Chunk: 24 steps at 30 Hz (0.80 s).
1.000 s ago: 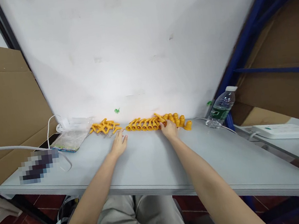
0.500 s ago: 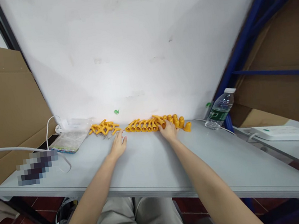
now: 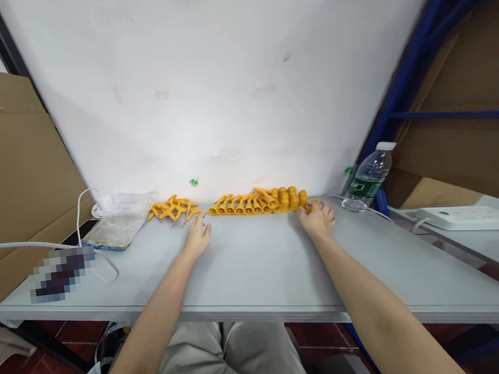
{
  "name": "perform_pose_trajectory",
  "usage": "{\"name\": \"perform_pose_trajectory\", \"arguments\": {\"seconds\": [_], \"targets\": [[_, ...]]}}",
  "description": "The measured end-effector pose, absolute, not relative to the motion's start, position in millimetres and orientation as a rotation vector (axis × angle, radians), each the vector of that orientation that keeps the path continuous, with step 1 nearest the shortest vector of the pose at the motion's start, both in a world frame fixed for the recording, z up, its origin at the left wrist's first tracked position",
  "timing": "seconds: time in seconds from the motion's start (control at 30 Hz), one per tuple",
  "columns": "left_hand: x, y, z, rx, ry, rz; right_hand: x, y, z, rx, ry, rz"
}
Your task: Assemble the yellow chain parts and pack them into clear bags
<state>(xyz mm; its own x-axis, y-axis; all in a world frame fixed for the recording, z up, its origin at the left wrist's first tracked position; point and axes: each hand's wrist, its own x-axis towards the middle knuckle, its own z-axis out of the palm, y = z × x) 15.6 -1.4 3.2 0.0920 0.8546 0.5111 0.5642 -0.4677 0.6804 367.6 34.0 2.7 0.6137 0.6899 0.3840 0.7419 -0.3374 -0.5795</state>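
Observation:
My right hand [image 3: 317, 219] has its fingers curled round a small yellow cup-shaped piece [image 3: 309, 208] at the right end of the group, mostly hidden by the fingers. Just left of it stand several like yellow cup-shaped pieces [image 3: 284, 200]. A row of yellow horn-shaped pieces [image 3: 239, 205], flared ends facing me, lies along the wall. My left hand [image 3: 197, 237] rests on the table with fingers stretched out and nothing visible in it. Its fingertips are between that row and a pile of yellow branched pieces [image 3: 174, 209] with bead chains [image 3: 180, 221].
A water bottle [image 3: 369, 177] stands at the back right, near a white power strip [image 3: 471, 217]. At the left lie a clear plastic bag [image 3: 120, 224], white cables [image 3: 33, 244] and a blurred dark object [image 3: 62, 275]. A white wall [image 3: 220, 93] bounds the table's back.
My right hand has moved right, from the horn-shaped pieces to the cup-shaped piece at the end, and closed round it. My left hand has stayed in nearly the same place.

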Motion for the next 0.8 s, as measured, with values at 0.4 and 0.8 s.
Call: {"name": "perform_pose_trajectory", "arguments": {"seconds": [0.4, 0.8], "targets": [[14.9, -2.6, 5.5, 2.045, 1.427, 1.275, 364.3, 43.6, -4.5, -2.349, -1.178, 0.23], [15.6, -1.3, 5.3, 2.021, 1.472, 1.293, 331.4, 33.9, -19.1, -1.951, -0.959, 0.083]]}}
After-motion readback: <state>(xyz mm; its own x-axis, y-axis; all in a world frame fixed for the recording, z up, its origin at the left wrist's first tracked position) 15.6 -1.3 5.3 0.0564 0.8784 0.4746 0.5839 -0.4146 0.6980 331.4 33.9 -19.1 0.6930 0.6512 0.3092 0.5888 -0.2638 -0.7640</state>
